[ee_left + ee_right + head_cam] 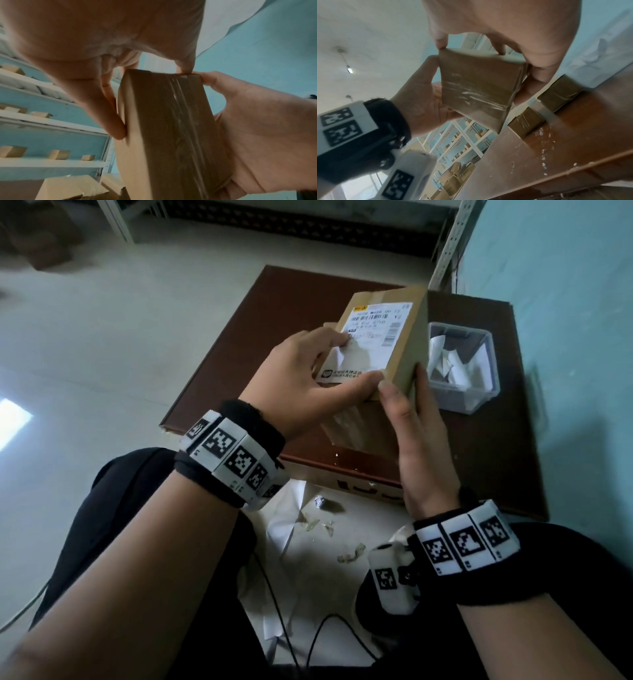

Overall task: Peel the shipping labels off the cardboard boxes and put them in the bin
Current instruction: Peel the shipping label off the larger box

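I hold a small cardboard box [407,347] up over a brown board, its white shipping label [376,337] facing me. My left hand [318,371] grips the box from the left. Its thumb lies along the near edge and its fingertips sit at the label's left edge, where a white flap has lifted. My right hand [411,419] grips the box's near right corner, thumb on the front and fingers up the right side. The left wrist view shows the box's [171,121] taped face between both hands. The right wrist view shows the box's [476,88] taped underside.
A clear plastic bin [479,402] holding crumpled white labels stands on the brown board [239,354] just right of the box. Paper scraps [322,505] litter the floor between my knees. Two more taped boxes [559,93] lie on the board. Shelves with boxes [51,121] stand behind.
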Demonstrator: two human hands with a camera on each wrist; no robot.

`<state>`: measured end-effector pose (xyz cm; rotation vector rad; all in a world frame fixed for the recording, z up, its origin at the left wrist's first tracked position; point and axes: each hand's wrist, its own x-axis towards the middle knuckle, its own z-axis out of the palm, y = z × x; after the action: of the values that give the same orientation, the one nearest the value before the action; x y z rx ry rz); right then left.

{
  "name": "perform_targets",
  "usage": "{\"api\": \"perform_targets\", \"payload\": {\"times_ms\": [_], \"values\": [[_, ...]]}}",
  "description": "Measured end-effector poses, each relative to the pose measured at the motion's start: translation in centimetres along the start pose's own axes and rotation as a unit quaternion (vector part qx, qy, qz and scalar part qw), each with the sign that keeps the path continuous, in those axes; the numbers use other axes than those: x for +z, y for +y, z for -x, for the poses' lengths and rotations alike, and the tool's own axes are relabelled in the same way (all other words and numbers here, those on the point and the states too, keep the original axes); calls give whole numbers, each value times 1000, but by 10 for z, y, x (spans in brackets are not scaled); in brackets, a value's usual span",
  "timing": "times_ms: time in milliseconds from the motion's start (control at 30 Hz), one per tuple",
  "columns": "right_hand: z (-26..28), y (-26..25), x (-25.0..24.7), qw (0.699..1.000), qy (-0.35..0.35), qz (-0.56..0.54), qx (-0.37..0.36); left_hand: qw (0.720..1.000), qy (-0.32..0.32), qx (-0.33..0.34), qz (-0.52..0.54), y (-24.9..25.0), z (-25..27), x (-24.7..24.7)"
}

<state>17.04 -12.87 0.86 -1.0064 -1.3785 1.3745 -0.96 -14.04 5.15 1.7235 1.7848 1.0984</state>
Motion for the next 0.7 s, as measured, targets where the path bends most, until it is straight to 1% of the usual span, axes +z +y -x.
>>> {"api": "perform_targets", "payload": {"times_ms": [167,233,300,400,567,633,700], "values": [[25,-4,-15,998,-12,22,56,998,18,-37,47,1,44,10],[37,2,-18,997,2,10,81,999,6,-32,34,-3,59,18],[43,6,-16,996,13,7,92,1000,2,-24,9,-8,66,23],[36,10,-14,996,2,30,84,1000,9,-29,-1,-11,60,23],[15,15,-4,998,-22,35,54,999,36,-20,19,-19,42,22],[8,18,4,998,-16,25,54,998,40,-29,25,-25,41,24],[4,23,9,998,-3,5,64,999,30,-35,20,-31,41,25]]}}
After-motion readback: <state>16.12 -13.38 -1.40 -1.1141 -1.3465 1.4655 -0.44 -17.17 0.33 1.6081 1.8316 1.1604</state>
